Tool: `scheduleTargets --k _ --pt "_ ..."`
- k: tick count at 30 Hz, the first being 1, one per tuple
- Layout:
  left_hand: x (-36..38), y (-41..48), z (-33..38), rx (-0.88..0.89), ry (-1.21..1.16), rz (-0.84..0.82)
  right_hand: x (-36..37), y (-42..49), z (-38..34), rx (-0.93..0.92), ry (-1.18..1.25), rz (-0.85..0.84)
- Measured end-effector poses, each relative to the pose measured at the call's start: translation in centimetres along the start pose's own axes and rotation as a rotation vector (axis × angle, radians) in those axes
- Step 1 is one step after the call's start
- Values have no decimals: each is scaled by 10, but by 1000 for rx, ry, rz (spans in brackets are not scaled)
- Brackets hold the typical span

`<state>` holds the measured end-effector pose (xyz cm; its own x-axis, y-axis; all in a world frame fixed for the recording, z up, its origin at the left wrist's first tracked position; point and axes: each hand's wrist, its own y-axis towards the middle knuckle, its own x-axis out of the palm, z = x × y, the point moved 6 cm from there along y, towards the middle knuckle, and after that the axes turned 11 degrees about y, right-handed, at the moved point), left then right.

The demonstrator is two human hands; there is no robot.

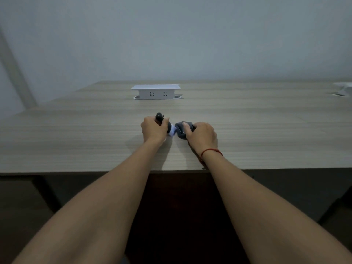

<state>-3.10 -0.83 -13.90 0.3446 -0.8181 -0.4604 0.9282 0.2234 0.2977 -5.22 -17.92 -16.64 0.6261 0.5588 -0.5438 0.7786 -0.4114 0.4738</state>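
Both hands rest on the wooden table (76,141) near its middle. My left hand (153,130) grips a dark, rounded object (159,117) whose black top sticks out above the fingers. My right hand (202,136) holds a dark grey rounded object (182,129) that lies on the table. Between the two hands a small white piece (173,131) shows; what it belongs to I cannot tell. A red string bracelet (210,151) circles my right wrist.
A white pop-up socket box (155,92) with two outlets stands at the back centre of the table. Another white fitting (342,89) sits at the far right edge. A plain wall rises behind. The table's front edge runs just below my wrists.
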Motion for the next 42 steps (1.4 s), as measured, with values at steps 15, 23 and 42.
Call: scheduleTargets --k 15,23,42 --pt "1 7 -15 -99 -201 -101 -1 -3 -2 30 36 -52" --pt "-35 27 5 47 -50 123 3 -9 -15 -76 -85 -247" --pt "-15 25 26 380 347 -75 5 -14 -21 -168 100 -466"
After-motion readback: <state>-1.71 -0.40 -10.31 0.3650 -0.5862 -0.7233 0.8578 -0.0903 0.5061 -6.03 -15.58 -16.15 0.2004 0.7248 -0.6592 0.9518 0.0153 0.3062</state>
